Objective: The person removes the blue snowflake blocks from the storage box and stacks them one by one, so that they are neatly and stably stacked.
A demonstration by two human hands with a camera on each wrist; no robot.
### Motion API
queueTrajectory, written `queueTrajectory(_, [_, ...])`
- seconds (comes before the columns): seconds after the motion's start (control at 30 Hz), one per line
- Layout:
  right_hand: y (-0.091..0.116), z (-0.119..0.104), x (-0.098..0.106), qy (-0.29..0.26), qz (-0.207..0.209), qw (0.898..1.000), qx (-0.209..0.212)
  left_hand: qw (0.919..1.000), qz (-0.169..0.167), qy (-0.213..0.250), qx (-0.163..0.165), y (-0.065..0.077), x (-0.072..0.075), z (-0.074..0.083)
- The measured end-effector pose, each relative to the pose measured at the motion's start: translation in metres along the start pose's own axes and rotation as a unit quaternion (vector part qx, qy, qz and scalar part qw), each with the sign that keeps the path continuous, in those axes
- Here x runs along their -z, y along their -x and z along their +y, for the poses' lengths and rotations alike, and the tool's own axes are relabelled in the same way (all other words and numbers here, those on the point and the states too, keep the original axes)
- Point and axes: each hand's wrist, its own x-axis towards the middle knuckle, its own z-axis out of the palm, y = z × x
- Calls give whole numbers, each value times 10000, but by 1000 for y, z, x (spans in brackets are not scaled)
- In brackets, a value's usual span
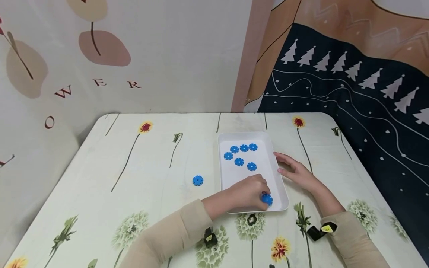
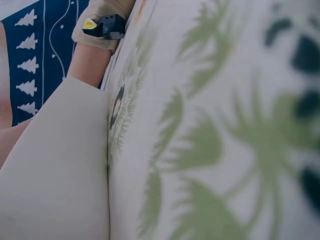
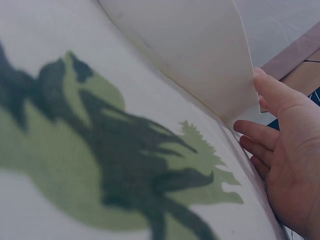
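Note:
My left hand [image 1: 248,190] reaches over the front part of a white tray [image 1: 231,178] and pinches a blue notched plastic disc [image 1: 267,199] between thumb and fingers. Only a sliver of that hand shows in the left wrist view, behind the tray's pale side [image 2: 60,165]. My right hand [image 1: 297,174] rests at the tray's right side. In the right wrist view its thumb lies at the rim and its fingers are loosely bent by the tray wall [image 3: 200,55]. Several more blue discs [image 1: 239,162] lie flat toward the tray's far end.
One blue disc [image 1: 198,181] lies on the flower-print tablecloth [image 1: 161,186], left of the tray. A black wrist camera [image 1: 210,238] is on the left sleeve, another camera [image 1: 321,230] on the right. Printed fabric walls [image 1: 184,56] stand behind the table.

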Motion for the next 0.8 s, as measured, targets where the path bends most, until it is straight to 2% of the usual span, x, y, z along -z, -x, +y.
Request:
queueTrajectory(0.2, [0,0,0,-54,-55,10000,21,9995,300,58,-55,3,5,3])
queueTrajectory(0.4, [0,2,0,24,-32,10000,29,9970,677,375,-96,10,12,2])
queueTrajectory(0.63, [-1,1,0,-101,-76,9999,27,9888,1304,688,-240,24,19,-2])
queueTrajectory(0.8, [-1,0,1,-125,-59,9999,16,9806,1741,728,-523,32,24,-8])
